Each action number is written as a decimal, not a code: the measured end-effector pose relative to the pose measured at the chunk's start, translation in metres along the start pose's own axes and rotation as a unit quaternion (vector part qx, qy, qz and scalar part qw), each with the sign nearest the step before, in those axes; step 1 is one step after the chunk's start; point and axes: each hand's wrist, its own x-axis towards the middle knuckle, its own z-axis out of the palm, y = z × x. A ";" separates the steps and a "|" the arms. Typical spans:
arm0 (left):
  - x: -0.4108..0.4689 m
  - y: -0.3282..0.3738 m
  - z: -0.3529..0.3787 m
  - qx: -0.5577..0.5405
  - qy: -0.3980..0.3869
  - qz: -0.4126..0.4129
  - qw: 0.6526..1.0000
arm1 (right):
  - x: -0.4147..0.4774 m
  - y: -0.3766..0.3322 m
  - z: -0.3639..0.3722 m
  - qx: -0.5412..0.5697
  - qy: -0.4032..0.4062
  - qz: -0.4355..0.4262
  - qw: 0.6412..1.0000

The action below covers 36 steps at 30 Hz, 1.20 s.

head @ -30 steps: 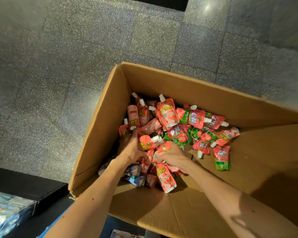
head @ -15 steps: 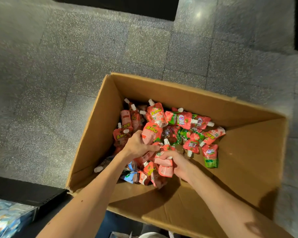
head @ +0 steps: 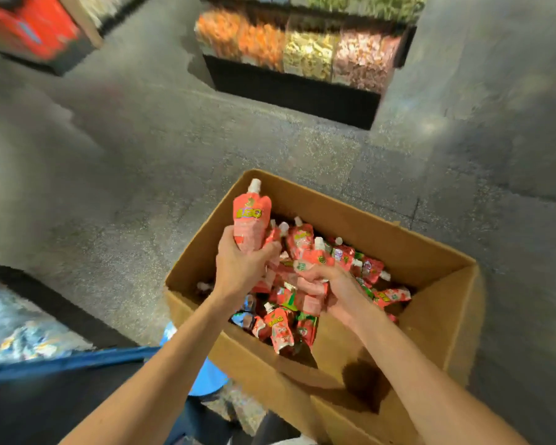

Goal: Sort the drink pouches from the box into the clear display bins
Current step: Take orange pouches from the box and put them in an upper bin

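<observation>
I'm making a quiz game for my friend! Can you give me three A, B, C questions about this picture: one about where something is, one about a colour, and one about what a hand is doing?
1. Where do most of the drink pouches lie?
A) on the floor
B) in the cardboard box
C) on a chair

2. What colour is the cap of the red pouch that the left hand holds up?
A) white
B) black
C) blue

3. What is the right hand doing?
A) lying flat on the floor
B) hanging empty
C) gripping pouches

Answers:
1 B, the pile sits between the box walls.
2 A, a white cap tops the lifted pouch.
3 C, its fingers curl round pouches over the pile.
</observation>
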 end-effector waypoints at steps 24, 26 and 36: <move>-0.512 0.029 -0.329 -0.097 0.522 0.186 0.827 | -0.367 0.180 0.283 -0.311 -0.598 -0.005 0.739; -0.558 0.009 -0.361 -0.086 0.535 0.184 0.820 | -0.396 0.221 0.313 -0.340 -0.609 0.037 0.715; -0.705 -0.079 -0.475 -0.100 0.581 0.185 0.786 | -0.516 0.431 0.414 -0.294 -0.654 0.075 0.693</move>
